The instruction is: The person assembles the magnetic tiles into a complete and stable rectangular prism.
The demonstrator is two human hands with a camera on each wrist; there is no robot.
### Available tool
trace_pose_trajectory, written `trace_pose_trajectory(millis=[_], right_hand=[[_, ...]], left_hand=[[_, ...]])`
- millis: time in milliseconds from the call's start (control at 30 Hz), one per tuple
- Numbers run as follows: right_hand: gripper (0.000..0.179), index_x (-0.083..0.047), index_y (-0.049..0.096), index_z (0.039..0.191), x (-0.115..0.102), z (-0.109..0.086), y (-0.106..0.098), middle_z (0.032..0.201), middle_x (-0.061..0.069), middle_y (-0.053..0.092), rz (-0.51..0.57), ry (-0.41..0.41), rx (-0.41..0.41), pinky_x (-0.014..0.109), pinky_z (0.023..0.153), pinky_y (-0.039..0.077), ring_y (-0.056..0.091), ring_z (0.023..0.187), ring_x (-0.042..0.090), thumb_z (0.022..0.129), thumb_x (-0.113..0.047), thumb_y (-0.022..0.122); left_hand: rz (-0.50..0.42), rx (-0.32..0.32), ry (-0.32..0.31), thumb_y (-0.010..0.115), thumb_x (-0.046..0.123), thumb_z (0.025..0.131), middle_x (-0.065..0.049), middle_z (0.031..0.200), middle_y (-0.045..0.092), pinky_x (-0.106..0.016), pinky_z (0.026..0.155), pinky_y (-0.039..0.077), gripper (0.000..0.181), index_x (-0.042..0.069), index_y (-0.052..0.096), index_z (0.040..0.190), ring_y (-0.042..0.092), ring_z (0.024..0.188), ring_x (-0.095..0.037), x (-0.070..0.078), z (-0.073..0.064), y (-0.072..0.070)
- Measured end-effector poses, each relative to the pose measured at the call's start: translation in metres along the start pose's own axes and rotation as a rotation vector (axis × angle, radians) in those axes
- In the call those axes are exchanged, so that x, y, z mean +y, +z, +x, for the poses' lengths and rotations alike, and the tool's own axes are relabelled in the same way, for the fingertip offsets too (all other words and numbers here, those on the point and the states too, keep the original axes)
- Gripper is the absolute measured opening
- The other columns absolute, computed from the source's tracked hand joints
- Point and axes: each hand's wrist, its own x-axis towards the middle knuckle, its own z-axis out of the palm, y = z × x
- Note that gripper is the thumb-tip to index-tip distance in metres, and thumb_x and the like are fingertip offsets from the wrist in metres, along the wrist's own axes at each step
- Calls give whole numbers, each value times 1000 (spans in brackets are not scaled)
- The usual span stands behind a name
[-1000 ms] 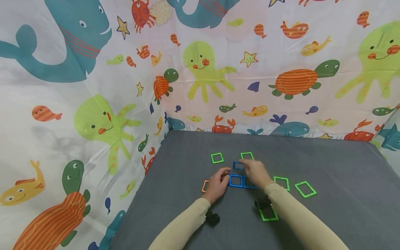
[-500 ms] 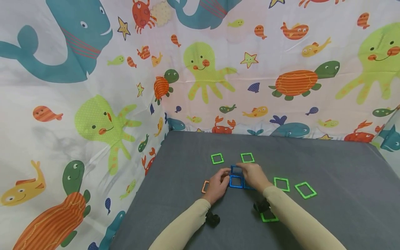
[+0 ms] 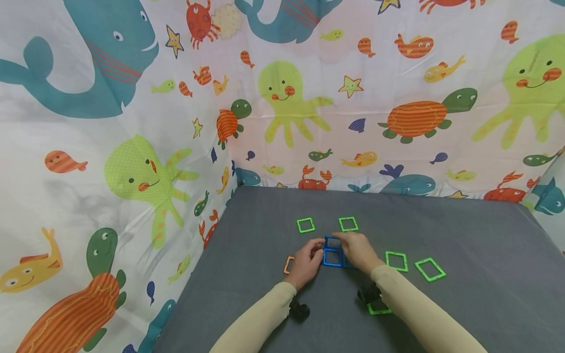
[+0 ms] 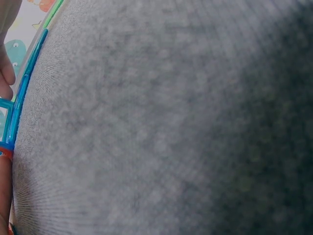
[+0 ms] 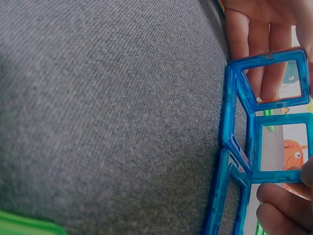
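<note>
Two blue square frame-shaped magnetic tiles lie flat side by side; the left tile [image 3: 332, 265] shows fully in the head view, while the right one [image 5: 210, 213] is partly under my right hand. Along the left tile's far edge stands another blue magnetic tile [image 5: 281, 176], pinched by my right hand [image 3: 359, 251] between thumb and fingers. My left hand [image 3: 305, 262] holds a second upright blue tile [image 5: 269, 59] at the left edge, its fingers showing behind the frame. The two upright tiles stand close together at the corner. Reddish colour shows at the left-hand tile's edge.
Green square tiles lie around the grey table [image 3: 265, 220]: a back-left tile [image 3: 305, 231], a back-right tile [image 3: 348, 230] and others at right. One green tile [image 3: 379, 313] lies below my right wrist. An orange tile [image 3: 287, 267] shows partly behind my left hand.
My right hand has brought its blue tile left and nearer, from behind the flat tiles to the left tile's far edge. My left hand has stayed in place.
</note>
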Motion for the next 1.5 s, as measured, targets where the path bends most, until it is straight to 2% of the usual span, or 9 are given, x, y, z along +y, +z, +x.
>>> trace_pose_trajectory(millis=[367,733,1200,1500], right_hand=[[29,-6,75,120,1,0,3,106,14,77,-7,-4,3,47,81,60,75,94,31,98,1,57],[28,-7,75,119,3,1,6,107,14,77,-7,-27,19,47,83,60,74,96,32,99,1,57],[28,-7,75,121,1,-1,4,108,14,77,11,-34,-2,48,83,60,74,97,31,101,-2,56],[27,-7,75,121,-2,-1,3,109,15,77,23,-11,-11,49,85,59,73,100,33,101,-2,57]], left_hand=[[0,-2,0,47,27,108,-8,134,68,-38,97,55,36,23,58,141,69,117,-20,-2,0,2],[11,6,33,45,29,108,-11,134,68,-38,96,56,39,21,55,145,69,117,-22,-2,-1,0],[-2,-31,-3,43,29,109,-12,138,66,-39,99,55,42,19,50,149,68,121,-24,4,-2,-2],[5,-32,6,43,28,109,-12,137,66,-38,97,55,44,15,49,150,69,119,-24,4,-2,-2]])
